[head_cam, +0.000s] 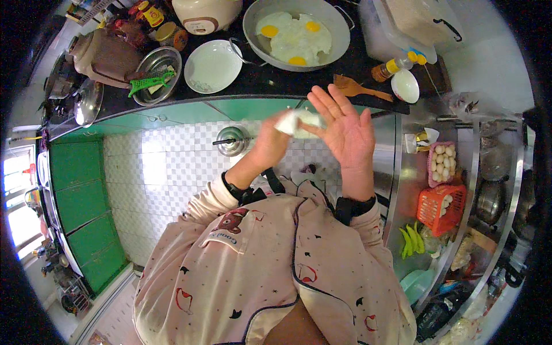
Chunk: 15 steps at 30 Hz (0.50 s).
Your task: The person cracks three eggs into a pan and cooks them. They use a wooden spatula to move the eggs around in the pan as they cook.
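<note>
My left hand (272, 140) grips a crumpled white tissue or cloth (291, 122), which is partly blurred. My right hand (347, 133) is raised palm up with its fingers spread, and the white piece lies against its little-finger side. Beyond both hands, a wide metal pan (253, 43) holds fried eggs (295, 39) with several yellow yolks. A wooden spatula (360, 88) rests on the black counter just past my right fingertips. Left of the pan sits a white plate (213, 67).
A steel bowl (142, 69) with a green item, a brown jar (108, 58) and a rice cooker (207, 15) line the counter's left. At right are a bottle (393, 67), a small white bowl (405, 86) and a rack with eggs and a red basket (435, 211). A lidded metal container (232, 142) stands below.
</note>
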{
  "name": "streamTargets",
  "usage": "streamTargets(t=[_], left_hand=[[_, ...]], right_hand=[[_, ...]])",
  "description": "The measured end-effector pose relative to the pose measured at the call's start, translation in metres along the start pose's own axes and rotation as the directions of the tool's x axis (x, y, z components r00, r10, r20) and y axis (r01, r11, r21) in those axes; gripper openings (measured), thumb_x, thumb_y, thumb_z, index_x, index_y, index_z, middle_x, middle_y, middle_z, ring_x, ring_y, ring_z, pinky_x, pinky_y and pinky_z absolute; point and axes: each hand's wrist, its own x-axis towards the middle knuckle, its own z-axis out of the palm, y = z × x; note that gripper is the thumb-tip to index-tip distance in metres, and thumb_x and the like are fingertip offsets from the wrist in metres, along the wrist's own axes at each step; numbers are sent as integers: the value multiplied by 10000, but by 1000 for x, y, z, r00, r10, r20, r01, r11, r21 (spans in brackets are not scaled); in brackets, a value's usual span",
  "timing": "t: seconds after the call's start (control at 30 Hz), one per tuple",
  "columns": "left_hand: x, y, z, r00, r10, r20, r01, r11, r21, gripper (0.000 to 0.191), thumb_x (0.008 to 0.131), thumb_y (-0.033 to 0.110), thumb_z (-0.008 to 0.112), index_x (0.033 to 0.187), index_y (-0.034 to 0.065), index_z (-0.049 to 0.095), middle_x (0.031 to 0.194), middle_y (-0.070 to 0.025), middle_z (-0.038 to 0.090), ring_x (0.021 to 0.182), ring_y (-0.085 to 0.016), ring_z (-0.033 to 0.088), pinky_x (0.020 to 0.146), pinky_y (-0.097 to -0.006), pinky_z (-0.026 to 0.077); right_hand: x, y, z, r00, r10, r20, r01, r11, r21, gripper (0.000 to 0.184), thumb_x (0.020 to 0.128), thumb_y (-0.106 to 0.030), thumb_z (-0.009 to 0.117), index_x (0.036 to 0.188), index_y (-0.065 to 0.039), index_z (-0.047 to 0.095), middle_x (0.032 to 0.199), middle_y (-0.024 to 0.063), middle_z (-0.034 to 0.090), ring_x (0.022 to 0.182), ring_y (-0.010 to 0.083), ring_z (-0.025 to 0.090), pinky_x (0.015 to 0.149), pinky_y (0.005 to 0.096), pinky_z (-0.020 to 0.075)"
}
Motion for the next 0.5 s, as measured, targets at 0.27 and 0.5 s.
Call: streamTargets(t=[0.27,0.5], left_hand=[[-13,24,-15,951,-34,306,304,252,-919,643,949,552,346,1393,87,353,1392,-64,425,1302,-241,370,1086,-428,261],[2,16,-23,897,-1,441,421,305,-854,588,947,446,465,1372,50,376,1372,-110,446,1267,-247,420,1057,-478,318]], right_hand=[[18,21,44,970,63,233,229,61,-971,722,810,-206,654,1400,24,308,1482,189,278,1382,279,261,1125,375,196],[21,-1,15,974,-17,227,226,205,-952,456,759,114,485,1173,-35,603,1200,165,598,1176,292,541,1003,352,408]])
